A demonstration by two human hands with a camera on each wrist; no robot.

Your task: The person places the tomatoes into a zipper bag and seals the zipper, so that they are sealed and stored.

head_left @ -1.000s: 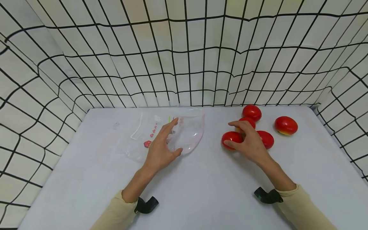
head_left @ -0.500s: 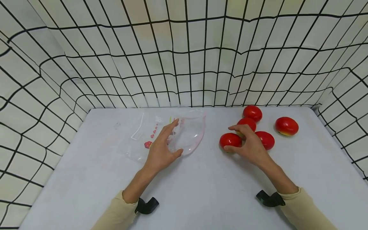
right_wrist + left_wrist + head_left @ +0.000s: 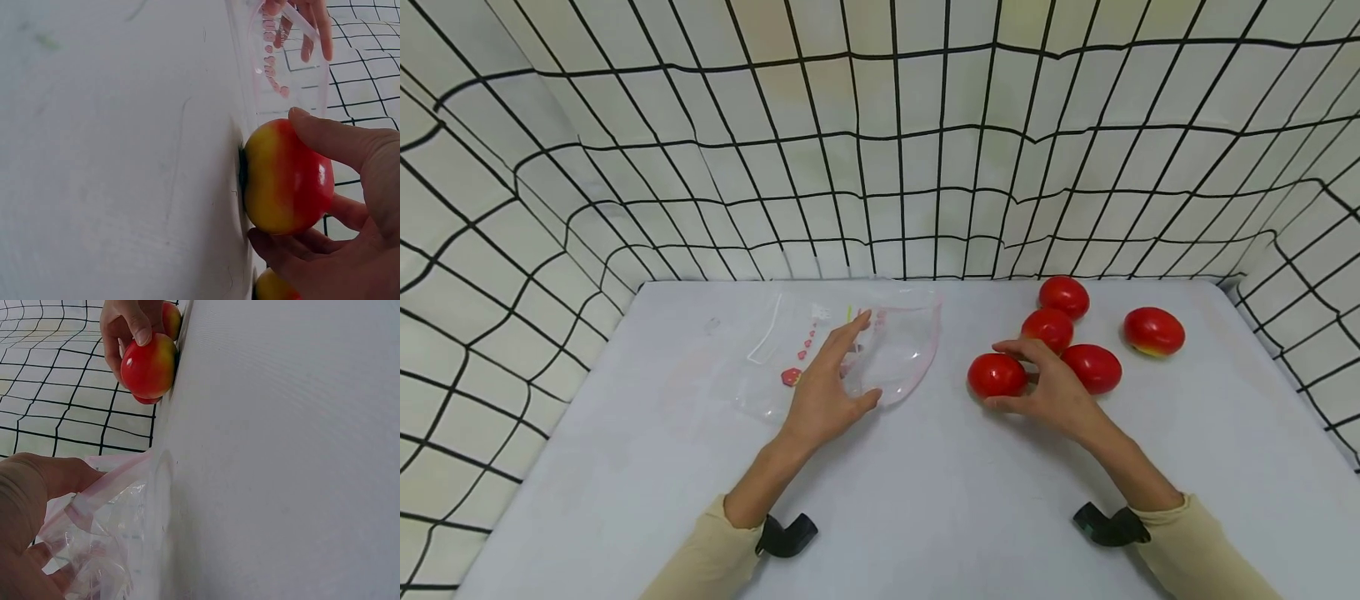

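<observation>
In the head view a clear plastic bag (image 3: 898,362) with pink edging and red print lies on the white table. My left hand (image 3: 822,404) is over it, thumb and fingers spread; the left wrist view shows that hand (image 3: 31,500) at the pink rim of the bag (image 3: 94,550). Between thumb and fingertips my right hand (image 3: 1056,392) holds a shiny red fruit (image 3: 996,375), right of the bag. Seen from the right wrist, this fruit (image 3: 287,178) has a yellow side and is low at the table surface; whether it touches is unclear.
Several more red fruits are on the table: one (image 3: 1092,369) beside my right hand, two behind it, and one (image 3: 1153,331) farther right. Black wire grid (image 3: 898,192) stands along the table's back and both sides, with pale cloth behind.
The right hand's fruit has shifted slightly left and nearer to me, away from the other fruits, and the thumb and fingers have moved along with it. The left hand looks nearly unmoved.
</observation>
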